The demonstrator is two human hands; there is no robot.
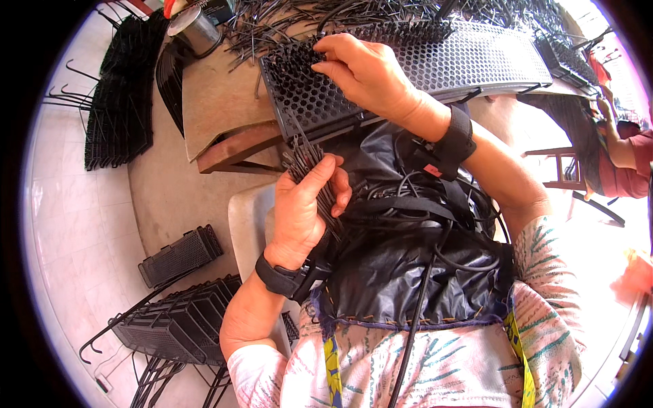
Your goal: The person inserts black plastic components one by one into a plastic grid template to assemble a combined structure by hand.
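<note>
My left hand (303, 204) is closed around a bundle of thin black strips (304, 155), their ends fanning out above the thumb. It is just off the near left corner of a black perforated panel (476, 60), which lies on the table. Over the panel's left part, my right hand (374, 76) has its thumb and forefinger brought together at the holes. Whatever is between those fingertips blends into the dark strips behind. Short black strips (292, 58) stand in the holes at the panel's left end and along its far edge.
Loose black strips (272, 27) cover the table's far side, by a metal can (194, 30). Stacked black racks (129, 81) stand at the left, with more black baskets (180, 326) on the floor lower left. Another person (622, 153) works at the right. Black cables (435, 238) cross my lap.
</note>
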